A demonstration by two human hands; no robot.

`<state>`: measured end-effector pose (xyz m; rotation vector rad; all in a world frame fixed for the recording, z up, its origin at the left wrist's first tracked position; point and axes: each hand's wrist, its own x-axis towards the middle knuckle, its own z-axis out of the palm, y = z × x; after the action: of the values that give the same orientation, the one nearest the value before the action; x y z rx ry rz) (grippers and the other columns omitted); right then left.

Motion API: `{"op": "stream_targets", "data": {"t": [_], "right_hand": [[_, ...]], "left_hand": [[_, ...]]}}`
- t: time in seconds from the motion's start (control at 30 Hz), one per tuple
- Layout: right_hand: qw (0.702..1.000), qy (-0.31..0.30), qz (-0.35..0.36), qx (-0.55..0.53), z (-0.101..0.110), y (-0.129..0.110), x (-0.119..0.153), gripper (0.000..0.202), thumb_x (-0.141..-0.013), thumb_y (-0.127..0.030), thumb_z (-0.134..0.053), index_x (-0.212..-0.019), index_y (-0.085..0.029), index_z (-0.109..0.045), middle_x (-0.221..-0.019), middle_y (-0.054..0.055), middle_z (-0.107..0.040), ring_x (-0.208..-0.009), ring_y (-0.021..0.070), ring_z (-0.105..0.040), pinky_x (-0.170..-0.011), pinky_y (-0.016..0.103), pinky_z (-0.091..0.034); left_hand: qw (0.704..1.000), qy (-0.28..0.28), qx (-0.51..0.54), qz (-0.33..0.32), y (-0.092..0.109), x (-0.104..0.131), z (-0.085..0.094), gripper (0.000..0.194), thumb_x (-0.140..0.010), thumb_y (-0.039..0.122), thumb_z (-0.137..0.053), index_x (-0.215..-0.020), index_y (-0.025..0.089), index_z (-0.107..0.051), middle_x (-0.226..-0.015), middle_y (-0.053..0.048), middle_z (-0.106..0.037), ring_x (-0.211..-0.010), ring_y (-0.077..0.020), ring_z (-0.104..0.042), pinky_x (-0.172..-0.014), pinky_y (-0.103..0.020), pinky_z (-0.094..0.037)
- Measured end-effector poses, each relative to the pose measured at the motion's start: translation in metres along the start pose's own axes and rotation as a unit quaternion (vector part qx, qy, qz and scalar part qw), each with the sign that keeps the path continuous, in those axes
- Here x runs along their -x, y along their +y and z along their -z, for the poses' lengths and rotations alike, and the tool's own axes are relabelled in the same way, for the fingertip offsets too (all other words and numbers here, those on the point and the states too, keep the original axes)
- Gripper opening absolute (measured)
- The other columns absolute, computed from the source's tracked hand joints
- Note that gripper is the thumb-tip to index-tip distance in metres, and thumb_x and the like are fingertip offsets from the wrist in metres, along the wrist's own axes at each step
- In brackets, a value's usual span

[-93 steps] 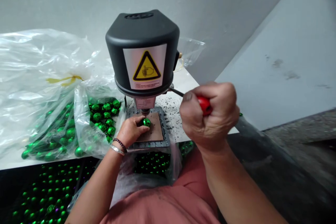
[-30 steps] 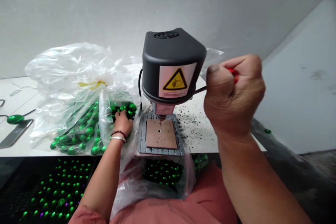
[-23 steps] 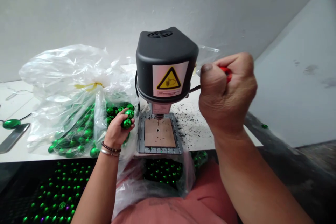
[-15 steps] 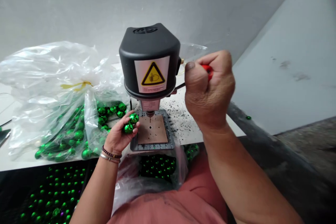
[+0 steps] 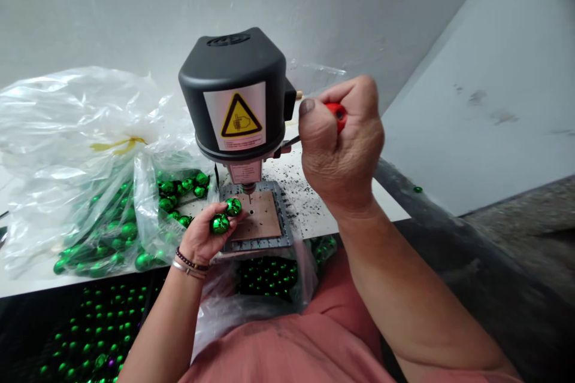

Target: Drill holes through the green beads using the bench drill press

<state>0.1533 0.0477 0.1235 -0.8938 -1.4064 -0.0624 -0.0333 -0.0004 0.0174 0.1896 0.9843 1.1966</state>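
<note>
Two shiny green balls (image 5: pixel 220 224) rest in my left hand (image 5: pixel 204 232), with the fingers curled around them beside the drill bit. My right hand (image 5: pixel 344 143) is wrapped round the red knob (image 5: pixel 336 116) of the lever on the drill press (image 5: pixel 233 90). The press has a black housing with a yellow warning sign. Its thin bit points down over a brown board (image 5: pixel 263 218) with a few holes, set on the grey base plate (image 5: pixel 284 215). The balls are next to the bit, apart from the board's main hole.
A large clear plastic bag (image 5: pixel 58 125) tied with yellow string holds green balls on the left of the white table (image 5: pixel 395 206). Loose green balls (image 5: pixel 200 182) lie beside it. Dark shavings (image 5: pixel 296 191) litter the table. More green balls (image 5: pixel 94 323) fill a container below.
The whole view has shifted slightly, so the press appears further left. My left hand has moved the two balls a little relative to each other near the bit. The right hand still grips the knob.
</note>
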Motion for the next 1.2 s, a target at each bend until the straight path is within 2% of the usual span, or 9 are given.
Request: {"op": "stream_targets", "data": {"t": [0.13, 0.23, 0.33, 0.43, 0.5, 0.67, 1.0, 1.1, 1.2], "right_hand": [[1.0, -0.006, -0.01, -0.004, 0.001, -0.001, 0.001, 0.021, -0.086, -0.037, -0.044, -0.074, -0.02, -0.042, -0.058, -0.007, -0.043, -0.047, 0.0016, -0.043, -0.046, 0.016, -0.035], [1.0, -0.003, -0.011, -0.009, 0.001, -0.002, 0.001, 0.022, -0.085, -0.037, -0.045, -0.075, -0.019, -0.042, -0.057, -0.007, -0.041, -0.047, 0.0012, -0.041, -0.047, 0.016, -0.035], [1.0, -0.007, -0.004, -0.013, 0.002, -0.002, 0.002, 0.021, -0.085, -0.036, -0.045, -0.076, -0.018, -0.041, -0.059, -0.007, -0.041, -0.05, 0.001, -0.041, -0.051, 0.015, -0.038], [1.0, -0.012, -0.002, -0.011, 0.002, -0.002, 0.002, 0.02, -0.086, -0.036, -0.044, -0.075, -0.019, -0.039, -0.061, -0.007, -0.041, -0.051, 0.0014, -0.041, -0.055, 0.016, -0.04], [1.0, -0.014, -0.005, -0.011, 0.002, -0.002, 0.002, 0.02, -0.086, -0.036, -0.044, -0.075, -0.02, -0.039, -0.062, -0.007, -0.04, -0.051, 0.0015, -0.04, -0.055, 0.017, -0.041], [1.0, -0.018, -0.002, -0.017, 0.003, -0.002, 0.003, 0.022, -0.087, -0.036, -0.042, -0.074, -0.02, -0.036, -0.065, -0.006, -0.038, -0.051, 0.0004, -0.037, -0.054, 0.016, -0.04], [0.999, -0.008, 0.005, -0.034, 0.005, -0.003, 0.004, 0.019, -0.085, -0.032, -0.045, -0.072, -0.02, -0.038, -0.063, -0.006, -0.039, -0.052, 0.0018, -0.035, -0.052, 0.017, -0.037], [0.999, -0.014, -0.001, -0.035, 0.006, -0.003, 0.005, 0.018, -0.085, -0.032, -0.045, -0.073, -0.02, -0.039, -0.063, -0.006, -0.039, -0.052, 0.0018, -0.035, -0.052, 0.016, -0.037], [1.0, -0.018, 0.001, -0.021, 0.007, -0.003, 0.008, 0.017, -0.085, -0.033, -0.045, -0.075, -0.021, -0.039, -0.064, -0.006, -0.039, -0.052, 0.0025, -0.038, -0.054, 0.018, -0.038]], "left_hand": [[0.998, 0.027, -0.061, -0.017, -0.002, 0.0, -0.001, 0.006, -0.067, 0.008, -0.06, -0.073, 0.008, -0.063, -0.077, -0.009, -0.066, -0.075, -0.0179, -0.065, -0.048, -0.015, -0.046], [0.982, 0.032, -0.167, -0.084, -0.005, -0.002, -0.001, 0.021, -0.063, 0.014, -0.07, -0.083, 0.011, -0.065, -0.076, -0.004, -0.067, -0.064, -0.0101, -0.061, -0.051, -0.015, -0.045], [0.941, 0.023, -0.302, -0.154, -0.009, -0.006, 0.001, 0.031, -0.062, 0.028, -0.074, -0.088, 0.014, -0.066, -0.073, -0.001, -0.067, -0.058, -0.0083, -0.057, -0.053, -0.017, -0.042], [0.878, 0.04, -0.424, -0.22, -0.013, -0.012, 0.003, 0.035, -0.064, 0.036, -0.072, -0.091, 0.014, -0.066, -0.079, -0.003, -0.068, -0.068, -0.0125, -0.06, -0.062, -0.021, -0.044], [0.848, 0.044, -0.468, -0.243, -0.015, -0.016, 0.004, 0.037, -0.065, 0.037, -0.07, -0.094, 0.015, -0.066, -0.084, -0.004, -0.069, -0.074, -0.0152, -0.061, -0.067, -0.024, -0.045], [0.823, 0.036, -0.509, -0.25, -0.021, -0.021, 0.002, 0.037, -0.067, 0.035, -0.068, -0.099, 0.017, -0.065, -0.086, -0.005, -0.07, -0.077, -0.0188, -0.064, -0.07, -0.029, -0.049], [0.677, 0.084, -0.669, -0.296, -0.027, -0.024, -0.014, 0.036, -0.066, 0.027, -0.068, -0.101, 0.018, -0.067, -0.099, -0.007, -0.067, -0.092, -0.0207, -0.061, -0.086, -0.033, -0.046], [0.665, 0.063, -0.688, -0.285, -0.025, -0.026, -0.018, 0.038, -0.066, 0.027, -0.068, -0.103, 0.018, -0.068, -0.096, -0.007, -0.067, -0.089, -0.0208, -0.061, -0.084, -0.033, -0.046], [0.669, 0.045, -0.692, -0.268, -0.022, -0.026, -0.019, 0.039, -0.065, 0.029, -0.069, -0.103, 0.019, -0.069, -0.091, -0.005, -0.068, -0.083, -0.021, -0.061, -0.08, -0.033, -0.046]]}}
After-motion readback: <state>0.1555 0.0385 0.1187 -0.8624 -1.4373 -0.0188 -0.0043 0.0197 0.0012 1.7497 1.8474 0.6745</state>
